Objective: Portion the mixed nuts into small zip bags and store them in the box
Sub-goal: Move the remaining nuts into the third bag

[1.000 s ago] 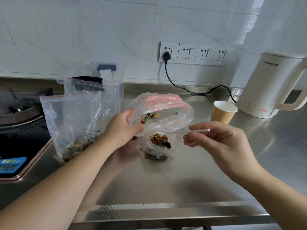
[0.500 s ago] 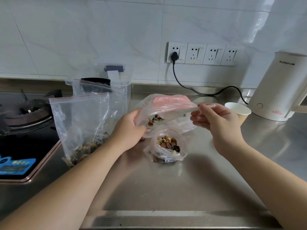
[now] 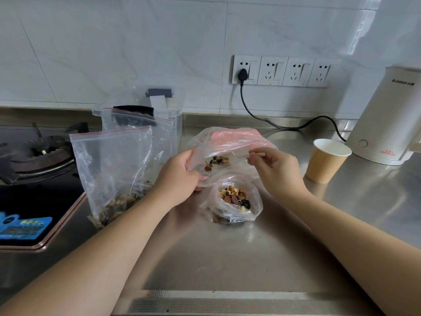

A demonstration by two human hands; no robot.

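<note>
My left hand [image 3: 180,176] grips the left edge of a crumpled clear bag [image 3: 230,142] with a pink tint, held above the steel counter. A few mixed nuts [image 3: 216,161] lie inside it near the mouth. At the bag's right edge my right hand [image 3: 275,169] pinches a thin white stick [image 3: 258,153]. Just below stands a small open zip bag [image 3: 237,201] with a heap of nuts in it. Two larger zip bags [image 3: 114,169] with nuts at the bottom lean against a clear plastic box [image 3: 168,119] at the back left.
A paper cup [image 3: 325,160] stands right of my hands, with a white kettle [image 3: 387,119] behind it and its black cord [image 3: 273,124] running to the wall sockets. A gas stove [image 3: 34,160] fills the left side. The counter's front edge [image 3: 216,295] is near.
My right hand has carried the white stick from the front right up and left to the held bag's mouth. My left hand keeps its grip on the bag.
</note>
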